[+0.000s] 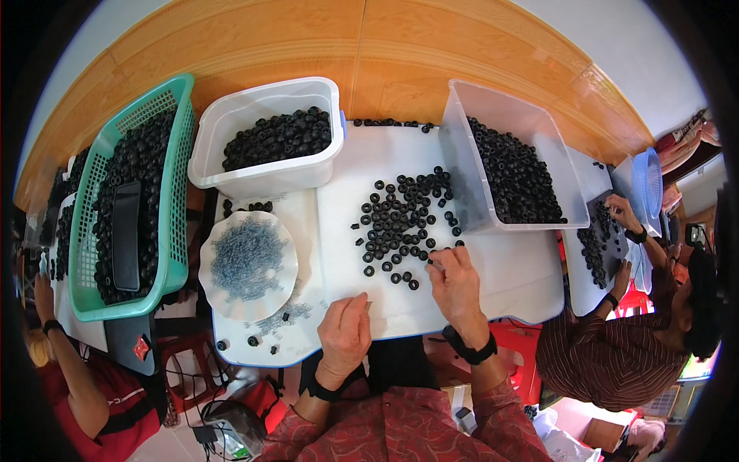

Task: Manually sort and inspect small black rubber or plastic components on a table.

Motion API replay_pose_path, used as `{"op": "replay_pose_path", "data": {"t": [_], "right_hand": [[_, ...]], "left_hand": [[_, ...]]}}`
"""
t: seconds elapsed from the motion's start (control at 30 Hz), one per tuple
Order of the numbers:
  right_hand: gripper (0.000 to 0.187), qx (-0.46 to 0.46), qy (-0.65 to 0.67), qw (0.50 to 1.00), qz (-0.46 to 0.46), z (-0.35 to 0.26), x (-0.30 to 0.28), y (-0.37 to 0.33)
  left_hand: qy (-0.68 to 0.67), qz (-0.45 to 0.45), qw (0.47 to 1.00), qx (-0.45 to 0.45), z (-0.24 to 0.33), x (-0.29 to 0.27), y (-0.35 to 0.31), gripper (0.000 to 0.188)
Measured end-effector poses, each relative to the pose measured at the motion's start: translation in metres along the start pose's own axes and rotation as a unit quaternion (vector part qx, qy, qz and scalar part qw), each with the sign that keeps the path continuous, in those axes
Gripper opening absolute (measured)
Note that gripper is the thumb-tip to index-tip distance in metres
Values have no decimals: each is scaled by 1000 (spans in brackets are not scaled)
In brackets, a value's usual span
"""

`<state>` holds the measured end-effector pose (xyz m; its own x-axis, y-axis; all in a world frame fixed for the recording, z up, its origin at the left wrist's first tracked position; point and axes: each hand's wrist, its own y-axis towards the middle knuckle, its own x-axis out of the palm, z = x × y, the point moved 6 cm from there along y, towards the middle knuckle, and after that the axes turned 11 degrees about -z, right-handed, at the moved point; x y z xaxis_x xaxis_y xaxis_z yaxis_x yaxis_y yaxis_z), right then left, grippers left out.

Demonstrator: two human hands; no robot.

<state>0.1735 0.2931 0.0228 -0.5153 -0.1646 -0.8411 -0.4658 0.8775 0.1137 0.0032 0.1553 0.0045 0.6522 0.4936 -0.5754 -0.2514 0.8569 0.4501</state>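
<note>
My left hand is closed in a pinch above the front of the white table, and whatever sits between its fingertips is too small to make out. To its right, my right hand reaches over the table with thumb and fingers pinched on a small black ring-shaped part, mostly hidden by the fingers. Just beyond both hands lies a loose spread of black ring-shaped parts. A white scalloped plate left of my left hand holds a heap of small translucent blue-grey pieces, some spilled beside it.
Behind the spread stand a white tub and a clear bin, both with black parts. A green basket at left holds more, with a dark tray on top. Other people work at either side; red stools stand below.
</note>
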Motion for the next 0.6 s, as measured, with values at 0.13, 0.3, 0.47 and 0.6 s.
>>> {"op": "replay_pose_path", "data": {"t": [0.13,0.3,0.47,0.6], "right_hand": [[18,2,48,998,28,13,3,-6],[18,6,59,998,19,15,2,-8],[20,-1,50,999,21,9,0,-6],[19,4,48,999,19,12,3,-8]], "left_hand": [[-7,2,1000,3,2,0,2,31],[-2,-2,1000,-1,1,0,0,30],[0,-2,1000,-3,1,1,0,30],[4,2,1000,2,3,0,1,29]]}}
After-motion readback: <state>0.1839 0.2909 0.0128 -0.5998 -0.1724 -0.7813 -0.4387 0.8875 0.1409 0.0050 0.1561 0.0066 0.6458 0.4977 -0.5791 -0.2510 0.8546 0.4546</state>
